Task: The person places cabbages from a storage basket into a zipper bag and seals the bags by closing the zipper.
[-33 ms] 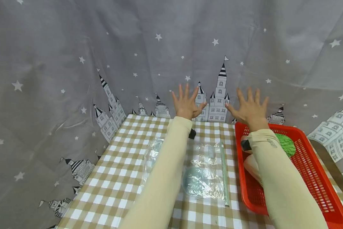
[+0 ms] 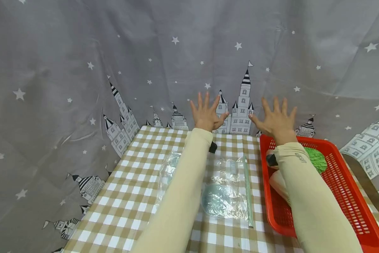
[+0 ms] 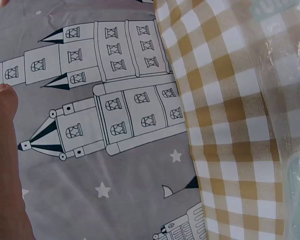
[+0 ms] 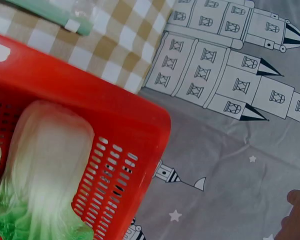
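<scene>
My left hand (image 2: 206, 114) is held out past the far edge of the table, fingers spread, holding nothing. To its right my right hand (image 2: 276, 121) is spread the same way, beyond the far end of a red plastic basket (image 2: 355, 181). A clear zip bag (image 2: 225, 200) with pale green printing and a green edge strip lies flat on the table, partly hidden by my left sleeve. In the right wrist view a Chinese cabbage (image 4: 50, 155) with a white base and green leaves lies in the basket. My right forearm covers part of the basket's contents in the head view.
A brown and white checked cloth (image 2: 113, 211) covers the table. Behind it hangs a grey curtain (image 2: 189, 21) printed with stars and castles. Inside the basket, a pale rounded item (image 2: 279, 184) shows beside my right sleeve.
</scene>
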{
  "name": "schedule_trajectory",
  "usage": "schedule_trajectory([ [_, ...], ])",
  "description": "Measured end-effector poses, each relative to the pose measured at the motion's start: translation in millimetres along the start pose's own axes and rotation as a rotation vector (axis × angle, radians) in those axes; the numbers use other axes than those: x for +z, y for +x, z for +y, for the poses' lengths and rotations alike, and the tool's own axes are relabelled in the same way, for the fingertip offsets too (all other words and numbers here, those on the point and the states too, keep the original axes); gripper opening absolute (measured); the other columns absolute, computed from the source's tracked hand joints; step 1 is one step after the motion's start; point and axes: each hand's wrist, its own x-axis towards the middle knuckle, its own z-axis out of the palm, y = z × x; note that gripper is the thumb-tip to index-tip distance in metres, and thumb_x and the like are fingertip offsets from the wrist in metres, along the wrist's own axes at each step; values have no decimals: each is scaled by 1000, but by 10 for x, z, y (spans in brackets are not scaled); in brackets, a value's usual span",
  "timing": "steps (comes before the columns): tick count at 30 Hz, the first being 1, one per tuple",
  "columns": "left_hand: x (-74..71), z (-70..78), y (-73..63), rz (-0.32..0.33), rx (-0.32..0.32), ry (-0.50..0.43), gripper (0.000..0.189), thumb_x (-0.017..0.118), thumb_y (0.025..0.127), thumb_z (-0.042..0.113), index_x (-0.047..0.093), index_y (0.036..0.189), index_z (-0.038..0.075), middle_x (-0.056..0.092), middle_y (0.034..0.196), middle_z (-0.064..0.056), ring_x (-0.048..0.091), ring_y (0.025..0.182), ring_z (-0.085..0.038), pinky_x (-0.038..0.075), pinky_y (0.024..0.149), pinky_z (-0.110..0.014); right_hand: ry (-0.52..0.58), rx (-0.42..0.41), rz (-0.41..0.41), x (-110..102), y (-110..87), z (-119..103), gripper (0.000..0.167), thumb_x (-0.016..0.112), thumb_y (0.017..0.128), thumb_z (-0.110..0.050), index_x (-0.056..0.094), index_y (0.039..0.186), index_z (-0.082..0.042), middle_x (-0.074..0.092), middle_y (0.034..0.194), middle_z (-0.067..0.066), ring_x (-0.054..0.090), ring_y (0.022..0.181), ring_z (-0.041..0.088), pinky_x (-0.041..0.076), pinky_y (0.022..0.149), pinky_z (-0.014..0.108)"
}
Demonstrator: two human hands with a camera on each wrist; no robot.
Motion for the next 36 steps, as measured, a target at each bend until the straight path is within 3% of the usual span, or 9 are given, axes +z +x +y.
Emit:
schedule_trajectory([
  [7, 51, 292, -124, -32, 82, -24, 77, 14, 92, 75, -3, 157, 37, -1, 164, -9, -4, 147, -37, 6, 113, -61, 34, -9, 30, 41, -42, 8, 93, 20, 89, -79, 1, 158, -20, -2, 159, 28, -10, 141, 53, -8, 102, 74],
  [10, 248, 609, -438, -40, 156, -71, 75, 25, 94, 71, 23, 156, 30, 29, 158, -10, 28, 141, -35, 28, 109, -53, 46, -39, 56, 88, -127, -8, 92, 22, 90, -77, 4, 159, -19, 4, 158, 29, -4, 141, 54, -6, 103, 74],
  [13, 562, 924, -847, -92, 202, -155, 64, 40, 92, 70, 59, 130, 22, 63, 122, -6, 61, 105, -25, 50, 82, -42, 60, -86, 84, 142, -236, -67, 89, 27, 92, -75, 9, 159, -19, 9, 158, 28, 3, 141, 54, -2, 104, 74],
  [16, 913, 1135, -1189, -196, 193, -196, 54, 53, 85, 70, 71, 90, 19, 67, 84, 0, 63, 71, -17, 48, 58, -36, 79, -140, 100, 200, -368, -156, 84, 31, 94, -71, 13, 158, -20, 13, 158, 26, 7, 141, 54, 1, 104, 73],
  [18, 1094, 1184, -1345, -261, 164, -208, 49, 60, 82, 67, 70, 79, 19, 66, 75, 0, 63, 66, -16, 48, 54, -37, 93, -172, 100, 235, -475, -216, 81, 33, 95, -68, 15, 158, -21, 15, 158, 25, 8, 142, 53, 3, 105, 73],
  [21, 1257, 1129, -1463, -313, 144, -259, 41, 63, 84, 56, 69, 78, 16, 63, 72, 0, 61, 63, -16, 49, 54, -37, 117, -209, 90, 292, -662, -286, 76, 35, 98, -63, 19, 158, -20, 19, 157, 26, 10, 142, 52, 6, 105, 73],
  [26, 1283, 792, -1527, -322, 132, -564, 19, 59, 84, 27, 62, 71, 13, 56, 64, -1, 51, 53, -17, 44, 49, -36, 147, -254, 63, 413, -1003, -376, 71, 40, 100, -55, 24, 156, -16, 23, 155, 26, 13, 142, 51, 9, 105, 72],
  [29, 1238, 573, -1578, -263, 148, -683, 23, 57, 83, 21, 52, 61, 16, 47, 55, 2, 43, 47, -15, 37, 42, -33, 153, -282, 35, 496, -1233, -456, 68, 41, 101, -51, 27, 155, -12, 27, 154, 26, 15, 142, 50, 10, 106, 72],
  [36, 1128, 248, -1783, -131, 210, -797, 36, 57, 84, 20, 36, 54, 19, 30, 45, 10, 29, 39, -7, 22, 37, -23, 113, -357, -126, 701, -1912, -854, 61, 56, 98, -33, 44, 142, 7, 37, 146, 31, 26, 139, 48, 20, 108, 65],
])
